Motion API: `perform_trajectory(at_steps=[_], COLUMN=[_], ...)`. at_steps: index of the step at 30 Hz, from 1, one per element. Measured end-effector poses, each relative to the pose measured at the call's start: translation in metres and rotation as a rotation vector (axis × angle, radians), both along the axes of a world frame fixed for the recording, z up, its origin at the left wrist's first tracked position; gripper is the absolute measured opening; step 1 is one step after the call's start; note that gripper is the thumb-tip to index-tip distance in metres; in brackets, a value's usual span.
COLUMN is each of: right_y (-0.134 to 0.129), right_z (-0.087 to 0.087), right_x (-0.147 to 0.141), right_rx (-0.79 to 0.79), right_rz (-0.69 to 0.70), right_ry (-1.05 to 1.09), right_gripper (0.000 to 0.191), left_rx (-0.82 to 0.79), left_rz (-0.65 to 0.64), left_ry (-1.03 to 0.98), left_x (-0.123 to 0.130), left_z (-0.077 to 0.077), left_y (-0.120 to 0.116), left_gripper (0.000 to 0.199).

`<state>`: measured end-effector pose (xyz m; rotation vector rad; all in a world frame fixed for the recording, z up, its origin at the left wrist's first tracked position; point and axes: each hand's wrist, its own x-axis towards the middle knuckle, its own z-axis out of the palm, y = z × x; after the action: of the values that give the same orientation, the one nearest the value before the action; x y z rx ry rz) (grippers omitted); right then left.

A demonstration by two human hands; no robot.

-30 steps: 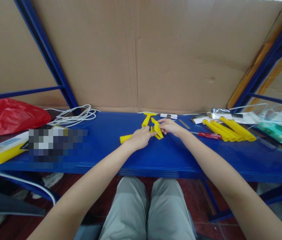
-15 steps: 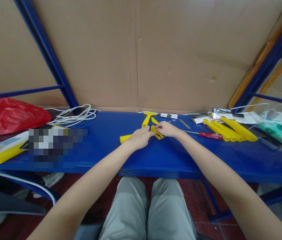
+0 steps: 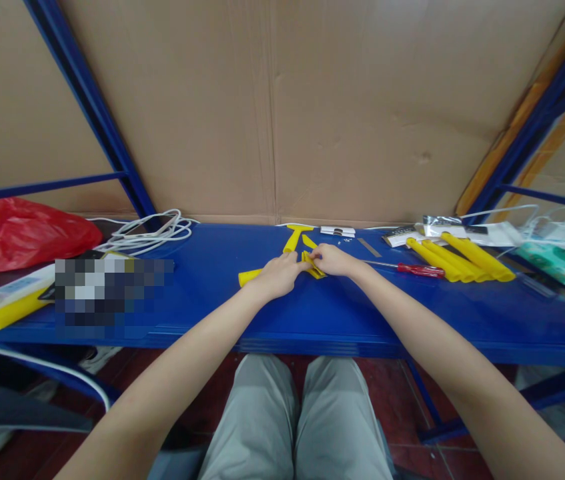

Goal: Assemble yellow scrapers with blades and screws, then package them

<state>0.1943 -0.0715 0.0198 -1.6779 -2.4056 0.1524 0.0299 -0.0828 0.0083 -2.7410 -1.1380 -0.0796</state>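
Note:
A yellow plastic scraper [image 3: 249, 277] lies on the blue table, its tube handle pointing left and its split head [image 3: 318, 273] to the right. My left hand [image 3: 282, 275] is wrapped over its middle, hiding that part. At the head, the fingers of my right hand [image 3: 329, 258] are pinched on the plastic; any small part between them is too small to make out. Just beyond my hands lie a yellow T-shaped piece [image 3: 296, 236] and a small yellow plate [image 3: 308, 241]. A red-handled screwdriver [image 3: 421, 270] and a thin metal blade [image 3: 369, 247] are right of my right hand.
Several yellow tube handles [image 3: 467, 261] lie at the right near black-and-white packets [image 3: 402, 236]. Small screws [image 3: 346, 239] and a white clipped stack [image 3: 337, 231] sit at the back. A white cable coil [image 3: 155, 233] and red bag [image 3: 27, 233] are left. Cardboard [image 3: 282, 120] stands behind.
Both hands stay at the scraper with nearly the same grip. The view shifts very slightly; nothing else visibly moves.

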Motion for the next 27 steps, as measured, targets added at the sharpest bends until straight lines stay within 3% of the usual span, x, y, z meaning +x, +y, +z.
perform_trajectory(at_steps=[15, 19, 27], right_y=[0.0004, -0.0002, 0.0010], right_z=[-0.0029, -0.0021, -0.0043], right_x=[-0.0021, -0.0032, 0.0027], right_rx=[0.030, 0.031, 0.008], right_rz=[0.033, 0.049, 0.027], right_ry=[-0.037, -0.045, 0.104], right_gripper=[0.027, 0.028, 0.027], left_rx=[-0.005, 0.014, 0.010], left_rz=[-0.005, -0.004, 0.000], left_ry=[-0.117, -0.071, -0.047], left_x=[-0.0011, -0.0010, -0.0017], left_z=[-0.0030, -0.0034, -0.0038], left_y=[-0.0003, 0.0002, 0.0019], left_gripper=[0.044, 0.042, 0.040])
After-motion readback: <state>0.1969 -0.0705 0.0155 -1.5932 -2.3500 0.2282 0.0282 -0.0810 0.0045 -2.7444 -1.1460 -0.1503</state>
